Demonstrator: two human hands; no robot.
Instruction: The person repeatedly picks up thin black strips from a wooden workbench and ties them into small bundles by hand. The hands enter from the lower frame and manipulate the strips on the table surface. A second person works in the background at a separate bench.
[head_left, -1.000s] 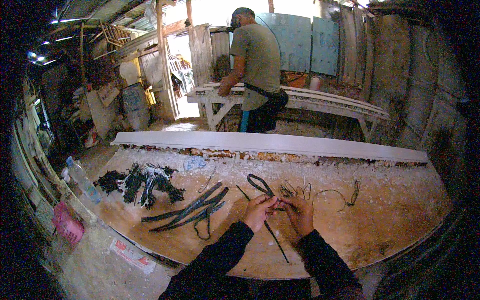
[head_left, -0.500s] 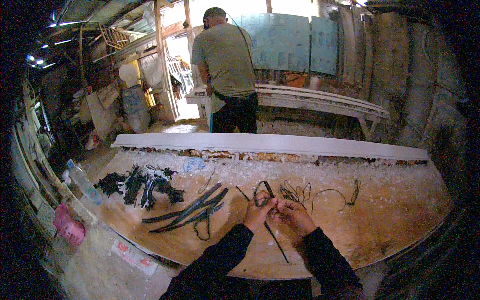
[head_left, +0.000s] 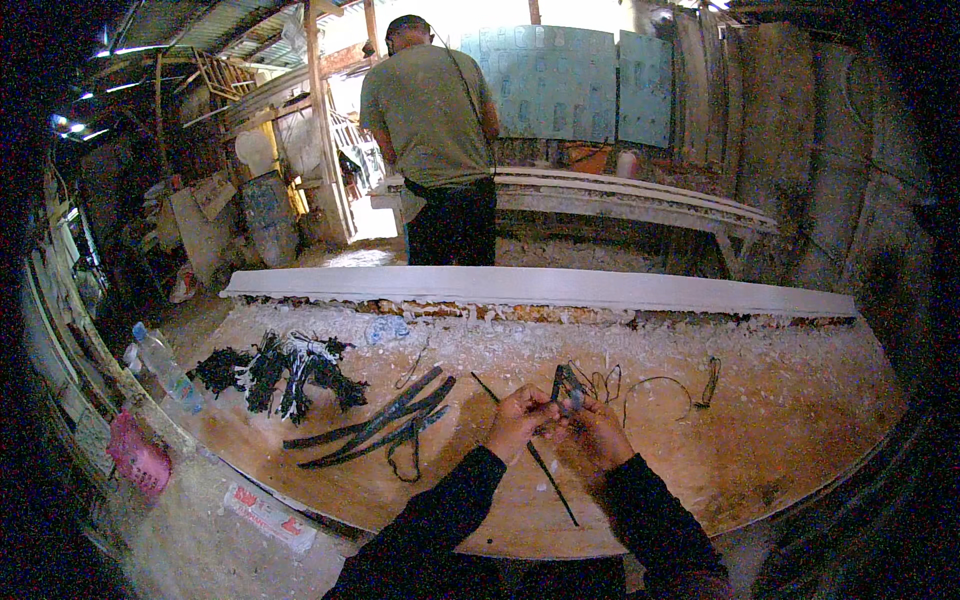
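Observation:
My left hand (head_left: 518, 425) and my right hand (head_left: 599, 436) are close together above the wooden tabletop (head_left: 700, 480). Between their pinched fingers is a dark flat strip (head_left: 560, 383), bent into a narrow fold that points away from me. Its lower part is hidden by my fingers. Under my hands a long thin dark strip (head_left: 553, 482) lies slantwise on the wood. Just beyond my right hand are loops of thin dark cord (head_left: 610, 381). To the left lie several dark strips (head_left: 385, 422), and past them bundles of black and white strands (head_left: 290, 375).
A white raised ledge (head_left: 540, 285) runs along the table's far side. More thin cord (head_left: 710, 385) lies at right. A plastic bottle (head_left: 168, 370) and a pink basket (head_left: 138, 455) stand left of the table. Another person (head_left: 430, 120) stands beyond, facing a long bench (head_left: 630, 195).
The strip's rounded loop has become a narrower fold between my hands. My left fingers have shifted slightly. The other person has moved a little to the left.

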